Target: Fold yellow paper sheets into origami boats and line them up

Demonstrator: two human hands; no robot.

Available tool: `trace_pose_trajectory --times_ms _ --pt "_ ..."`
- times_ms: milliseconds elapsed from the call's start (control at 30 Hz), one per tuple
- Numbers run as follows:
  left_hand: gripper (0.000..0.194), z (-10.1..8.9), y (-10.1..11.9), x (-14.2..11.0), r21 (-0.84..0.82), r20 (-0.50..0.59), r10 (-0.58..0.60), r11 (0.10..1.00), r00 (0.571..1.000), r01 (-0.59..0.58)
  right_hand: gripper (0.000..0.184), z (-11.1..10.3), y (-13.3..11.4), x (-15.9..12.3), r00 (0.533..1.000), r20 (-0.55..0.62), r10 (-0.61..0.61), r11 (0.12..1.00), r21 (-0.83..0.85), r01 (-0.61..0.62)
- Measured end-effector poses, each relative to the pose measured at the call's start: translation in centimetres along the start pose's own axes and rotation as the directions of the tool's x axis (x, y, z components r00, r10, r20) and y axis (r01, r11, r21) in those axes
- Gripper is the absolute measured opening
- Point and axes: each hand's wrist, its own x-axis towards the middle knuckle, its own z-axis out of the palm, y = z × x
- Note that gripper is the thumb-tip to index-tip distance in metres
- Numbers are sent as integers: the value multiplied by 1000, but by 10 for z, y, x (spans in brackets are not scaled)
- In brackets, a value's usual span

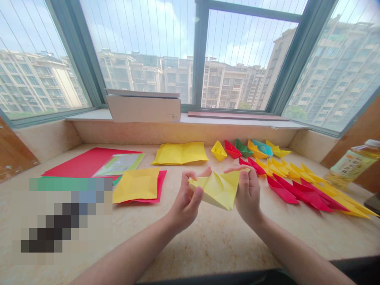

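A partly folded yellow paper (218, 189) is held just above the marble counter (208, 237), between both hands. My left hand (187, 202) pinches its left corner with thumb and fingers closed. On the paper's right edge my right hand (247, 194) grips with the fingers wrapped round it. A row of finished paper boats (246, 149) in yellow, red, green and teal stands behind the hands. Flat red and yellow folded pieces (303, 190) lie in a line to the right.
Yellow sheets (179, 153) and a yellow-on-red stack (138, 185) lie left of the hands, with a red sheet (83, 162) beyond. A white box (144, 107) sits on the window sill. At the far right stands a bottle (353, 164).
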Motion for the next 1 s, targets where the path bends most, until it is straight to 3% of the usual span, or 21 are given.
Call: trace_pose_trajectory --times_ms 200,367,700,800,900,1000 --pt "61 3 -2 -2 -68 112 -9 998 994 17 26 -1 -1 -3 1000 -17 -24 1000 -3 24" --pt "57 4 -2 -2 -35 148 5 999 989 0 20 0 -6 -5 997 -28 -77 995 57 79" --pt "49 4 5 -3 45 159 62 997 985 -69 22 1 -6 -8 993 -53 -102 995 12 103" --pt "49 4 6 -2 31 145 56 998 988 -61 29 -1 -2 -3 998 10 -60 997 57 59" --pt "47 1 4 3 45 47 110 993 993 -112 51 -1 1 2 986 168 -11 992 129 -11" --pt "45 -5 -1 8 176 -92 189 969 978 -171 70 2 0 0 905 424 44 982 148 -117"
